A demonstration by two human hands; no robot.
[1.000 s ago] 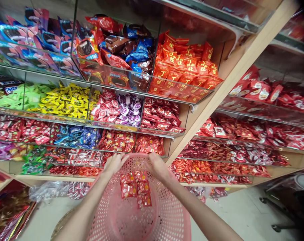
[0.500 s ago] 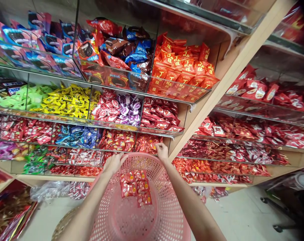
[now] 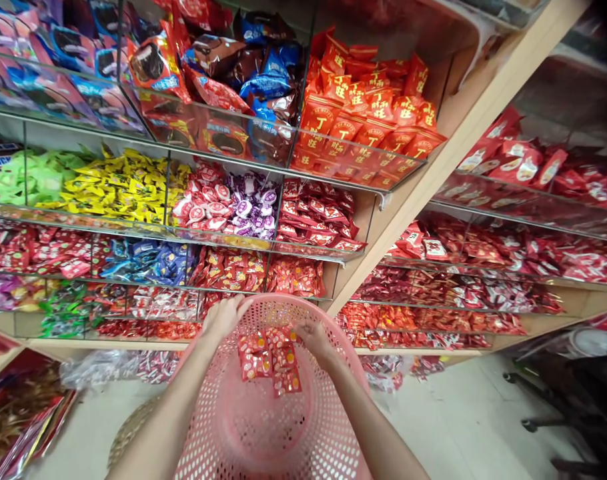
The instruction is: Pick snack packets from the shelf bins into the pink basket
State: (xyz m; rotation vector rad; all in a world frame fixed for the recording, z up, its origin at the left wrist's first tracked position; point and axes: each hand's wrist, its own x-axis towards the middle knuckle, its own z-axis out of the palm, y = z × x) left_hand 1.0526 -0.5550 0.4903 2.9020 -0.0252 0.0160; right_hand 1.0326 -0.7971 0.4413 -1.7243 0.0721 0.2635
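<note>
A pink perforated plastic basket [image 3: 333, 407] stands before me, tilted towards me. My left hand [image 3: 225, 320] is closed over its far rim on the left side. Inside the basket, my right hand [image 3: 313, 339] is bent inward with its fingers pinched at the edge of a red candy packet [image 3: 285, 335]. Its fingertips are partly hidden and blurred. Several more red candy packets [image 3: 256, 365] with orange and white spots lie on the basket's far inner wall. Beyond the rim, similar red packets fill a shelf bin [image 3: 296, 277].
Clear-fronted shelves hold yellow-wrapped sweets [image 3: 128, 190], purple-and-white sweets [image 3: 251, 207] and orange-red snack bags [image 3: 363, 127]. A slanting wooden post [image 3: 383, 230] divides the shelving. Dark chair legs [image 3: 533, 423] stand on the floor at right; a woven item [image 3: 128, 427] lies at left.
My right hand has moved from the red packet bin down into the basket, onto the packets there. My left hand stays on the rim. The view has shifted slightly, closer to the shelves.
</note>
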